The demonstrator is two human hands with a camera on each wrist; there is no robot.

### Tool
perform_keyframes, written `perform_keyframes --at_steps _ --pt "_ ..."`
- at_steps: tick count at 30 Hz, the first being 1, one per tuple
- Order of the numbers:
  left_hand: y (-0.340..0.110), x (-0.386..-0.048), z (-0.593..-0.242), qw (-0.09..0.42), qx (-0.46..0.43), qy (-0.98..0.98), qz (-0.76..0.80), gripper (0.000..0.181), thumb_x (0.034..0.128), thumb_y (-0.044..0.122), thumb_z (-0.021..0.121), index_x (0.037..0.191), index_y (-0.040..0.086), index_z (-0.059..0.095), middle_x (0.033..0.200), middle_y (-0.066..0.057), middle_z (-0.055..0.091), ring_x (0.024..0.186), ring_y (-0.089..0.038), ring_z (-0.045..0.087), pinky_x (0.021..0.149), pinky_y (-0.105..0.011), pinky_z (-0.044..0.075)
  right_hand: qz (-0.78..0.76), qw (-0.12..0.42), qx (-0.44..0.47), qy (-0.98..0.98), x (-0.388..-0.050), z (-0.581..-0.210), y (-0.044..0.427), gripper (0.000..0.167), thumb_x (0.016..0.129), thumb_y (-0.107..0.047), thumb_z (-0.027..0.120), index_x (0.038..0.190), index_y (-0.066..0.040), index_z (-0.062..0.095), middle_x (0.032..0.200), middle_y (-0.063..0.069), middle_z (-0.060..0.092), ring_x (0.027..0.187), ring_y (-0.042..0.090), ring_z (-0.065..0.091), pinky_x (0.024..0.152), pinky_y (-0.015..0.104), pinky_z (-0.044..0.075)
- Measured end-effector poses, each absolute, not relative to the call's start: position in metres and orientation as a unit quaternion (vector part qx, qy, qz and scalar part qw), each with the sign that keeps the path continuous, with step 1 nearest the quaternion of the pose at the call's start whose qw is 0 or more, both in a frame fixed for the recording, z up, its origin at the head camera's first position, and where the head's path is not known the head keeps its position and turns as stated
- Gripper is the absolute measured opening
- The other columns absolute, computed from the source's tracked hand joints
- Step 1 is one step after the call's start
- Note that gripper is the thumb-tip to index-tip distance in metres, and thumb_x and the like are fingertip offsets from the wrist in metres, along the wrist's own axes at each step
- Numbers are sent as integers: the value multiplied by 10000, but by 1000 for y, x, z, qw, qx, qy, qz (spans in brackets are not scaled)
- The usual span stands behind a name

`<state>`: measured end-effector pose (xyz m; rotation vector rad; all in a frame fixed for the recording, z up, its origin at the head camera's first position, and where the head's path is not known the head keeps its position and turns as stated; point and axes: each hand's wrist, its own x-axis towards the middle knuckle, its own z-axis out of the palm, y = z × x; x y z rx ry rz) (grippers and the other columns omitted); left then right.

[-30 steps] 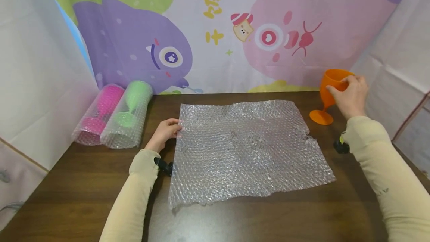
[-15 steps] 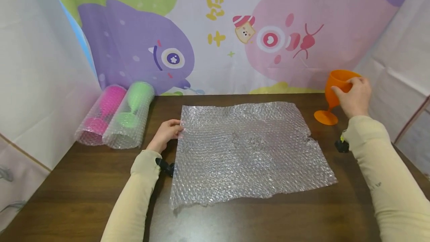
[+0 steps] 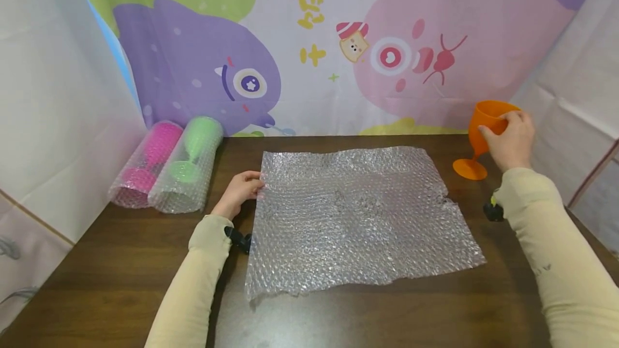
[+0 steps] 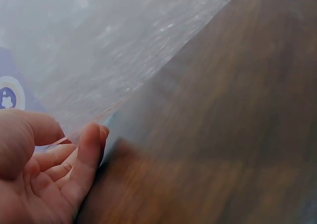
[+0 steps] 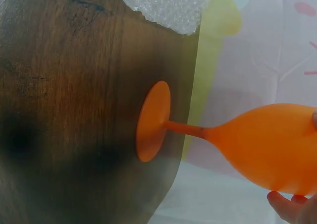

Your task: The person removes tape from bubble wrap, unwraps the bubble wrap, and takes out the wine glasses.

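Observation:
A sheet of clear bubble wrap (image 3: pixel 362 219) is spread over the middle of the table. My left hand (image 3: pixel 239 193) pinches its left edge, and the left wrist view shows the film (image 4: pixel 114 60) between thumb and fingers (image 4: pixel 88 147). At the back right is an orange plastic goblet (image 3: pixel 480 128), upright with its round foot (image 5: pixel 153 122) at the tabletop. My right hand (image 3: pixel 513 139) grips the goblet's bowl near the rim, thumb on the near side. In the right wrist view only some fingertips (image 5: pixel 282 204) show beside the bowl.
At the back left, a pink goblet (image 3: pixel 157 146) and a green goblet (image 3: pixel 195 141), each rolled in bubble wrap, lie side by side on the brown wooden table (image 3: pixel 348 318). A cartoon-printed curtain (image 3: pixel 309 106) closes off the back; pale cloth walls (image 3: pixel 53 95) stand at both sides.
The head view has shifted slightly. My right hand and the orange goblet sit a little farther right than a second ago. The left hand keeps its place at the wrap's edge.

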<state>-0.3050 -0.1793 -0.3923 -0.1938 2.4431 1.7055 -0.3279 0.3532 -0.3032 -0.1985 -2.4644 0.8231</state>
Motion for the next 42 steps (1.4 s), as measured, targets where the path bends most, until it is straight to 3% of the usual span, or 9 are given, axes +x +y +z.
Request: perform_keyframes --at_steps 19,27,34,38,42 --pt "-178 -310 -395 68 -84 804 585 334 905 137 528 1177 -50 475 902 -51 551 609 -63 539 598 -196 493 325 263 -69 -906 -327 -308 355 473 880 -231 542 1149 142 433 1347 282 305 1261 429 259 1072 478 191" --pt "-179 -306 -389 67 -90 789 604 448 889 122 543 1282 -35 397 1046 -118 518 675 -86 536 631 -187 496 332 271 -72 -900 -326 -307 350 459 882 -237 531 1181 98 437 1391 234 287 1280 397 259 1073 467 205" --pt "-184 -302 -386 53 -67 811 579 440 890 97 532 1268 -80 392 998 -140 545 631 -64 561 657 -204 513 340 281 -68 -895 -324 -301 343 389 919 -212 417 1175 78 451 1419 201 264 1314 358 230 1091 451 177" --pt "-186 -299 -382 32 -47 826 561 420 891 83 520 1251 -93 397 974 -169 557 621 -76 581 635 -216 517 339 309 -69 -886 -323 -298 337 367 917 -186 401 1168 72 472 1424 172 282 1326 318 235 1101 416 174" --pt "-186 -297 -376 -13 -35 865 501 376 886 97 521 1216 -69 451 997 -212 577 681 -166 612 619 -221 507 322 380 -43 -866 -324 -298 329 300 894 -131 433 1088 74 534 1345 179 403 1277 309 326 1086 376 219"
